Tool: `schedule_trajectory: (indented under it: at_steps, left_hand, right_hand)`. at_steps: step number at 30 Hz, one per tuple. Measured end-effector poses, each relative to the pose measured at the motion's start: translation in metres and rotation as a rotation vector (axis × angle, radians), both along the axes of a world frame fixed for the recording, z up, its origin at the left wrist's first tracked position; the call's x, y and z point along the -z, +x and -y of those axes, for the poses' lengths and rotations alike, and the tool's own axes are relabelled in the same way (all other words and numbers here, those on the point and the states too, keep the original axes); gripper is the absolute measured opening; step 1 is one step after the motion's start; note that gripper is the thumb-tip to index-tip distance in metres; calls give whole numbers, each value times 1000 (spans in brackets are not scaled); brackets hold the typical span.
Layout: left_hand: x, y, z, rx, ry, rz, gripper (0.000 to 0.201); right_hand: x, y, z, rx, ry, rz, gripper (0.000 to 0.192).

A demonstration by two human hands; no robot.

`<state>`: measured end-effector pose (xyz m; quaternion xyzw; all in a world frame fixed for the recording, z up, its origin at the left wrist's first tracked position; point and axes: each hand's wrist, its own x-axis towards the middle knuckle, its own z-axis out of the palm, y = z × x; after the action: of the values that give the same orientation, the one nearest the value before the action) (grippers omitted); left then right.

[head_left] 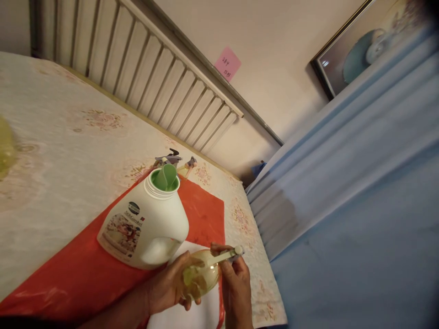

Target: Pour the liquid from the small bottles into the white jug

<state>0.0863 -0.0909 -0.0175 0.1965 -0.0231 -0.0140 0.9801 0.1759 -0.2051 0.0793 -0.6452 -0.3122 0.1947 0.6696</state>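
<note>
Left hand: my left hand [171,285] is curled under the small yellow-green bottle [200,276], low in the middle of the frame, and holds it tight.
Right hand: my right hand [236,278] pinches the white pump top [228,255] at the bottle's neck, fingers closed on it.
Big jug: the white detergent jug [146,226] stands open just left of my hands, on the red cloth [202,210]. Its green spout [165,177] shows.
Far off: spray heads [169,158] lie past the jug.
Do it well: I think I should keep the little bottle straight up, hold it firm, and turn the top slowly so nothing spills.
</note>
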Motion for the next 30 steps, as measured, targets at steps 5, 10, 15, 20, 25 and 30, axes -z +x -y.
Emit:
schedule_trajectory:
  at_steps: [5, 10, 15, 20, 25, 30]
  left_hand:
    - [-5, -6, -3, 33, -42, 119, 61]
    - [-2, -5, -4, -113, -33, 131, 50]
    - [2, -3, -4, -180, 87, 119, 55]
    - [2, 0, -4, -109, 65, 40, 43]
    - [5, 2, -1, 0, 44, -3, 62]
    - [0, -5, -2, -106, 102, 89, 50]
  right_hand:
    - [1, -1, -1, 111, -13, -23, 31]
    - [12, 10, 4, 259, -75, -66, 34]
    - [17, 14, 5, 349, -102, -4, 36]
    - [15, 10, 4, 310, -46, 30, 37]
    - [14, 11, 6, 303, -69, -36, 30]
    - [13, 11, 8, 321, -82, -27, 31]
